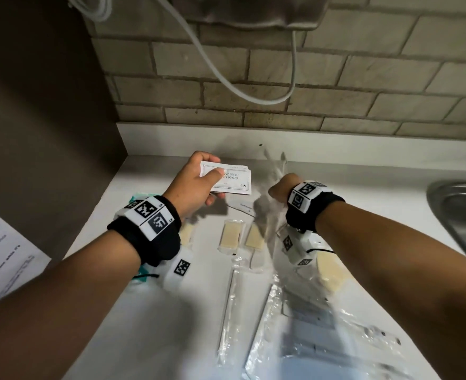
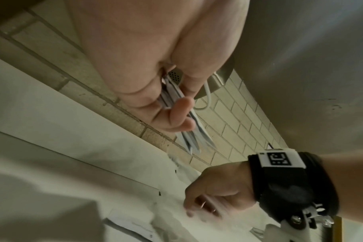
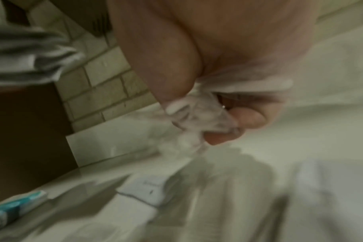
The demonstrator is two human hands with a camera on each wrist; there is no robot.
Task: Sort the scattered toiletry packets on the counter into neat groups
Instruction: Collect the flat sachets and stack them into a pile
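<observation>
My left hand (image 1: 199,182) holds a small stack of white shampoo-with-conditioner sachets (image 1: 230,178) above the back of the white counter (image 1: 133,204), thumb pressed on top. In the left wrist view the sachets (image 2: 189,131) show edge-on between my fingers. My right hand (image 1: 281,187) grips a clear plastic packet (image 1: 267,204), blurred by motion and lifted off the counter; the right wrist view shows that crinkled clear packet (image 3: 199,117) pinched in my fingers. Two wrapped cream soap bars (image 1: 230,235) (image 1: 255,237) lie side by side below my hands.
More clear-wrapped items lie near the front: a long thin packet (image 1: 230,311), a wide clear pouch (image 1: 308,325) and another cream bar (image 1: 330,272). A teal packet (image 1: 141,200) sits under my left wrist. A steel sink (image 1: 459,215) is at right, a brick wall (image 1: 281,78) behind.
</observation>
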